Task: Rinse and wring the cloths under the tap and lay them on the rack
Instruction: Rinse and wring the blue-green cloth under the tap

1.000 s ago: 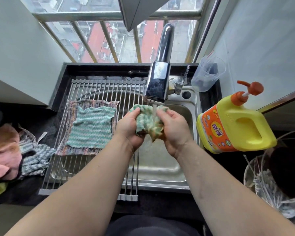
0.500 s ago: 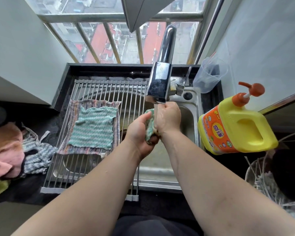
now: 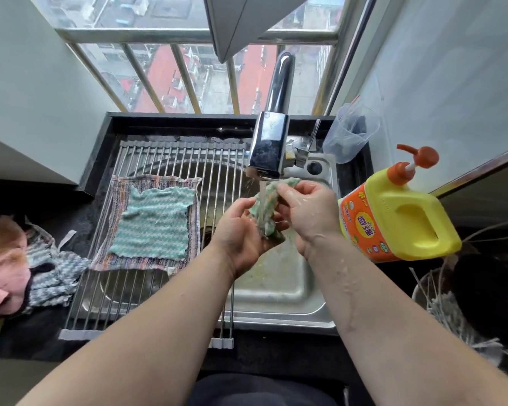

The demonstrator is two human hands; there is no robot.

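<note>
Water runs from the chrome tap (image 3: 269, 148) onto a bunched green-and-white cloth (image 3: 265, 206) held over the steel sink (image 3: 279, 291). My left hand (image 3: 241, 230) cups the cloth from below and left. My right hand (image 3: 308, 212) pinches its upper end just under the spout. On the roll-up rack (image 3: 159, 159) over the sink's left half, a teal zigzag cloth (image 3: 156, 219) lies flat on top of a striped multicolour cloth (image 3: 116, 230).
A yellow detergent jug with an orange pump (image 3: 393, 218) stands right of the sink. A clear plastic cup (image 3: 351, 133) sits in the back right corner. Several crumpled cloths (image 3: 21, 268) lie piled on the dark counter at left. A basket (image 3: 452, 306) is at lower right.
My hands have drawn apart from a tight squeeze. The cloth has loosened and now hangs stretched under the running water, with my right hand raised to its top end.
</note>
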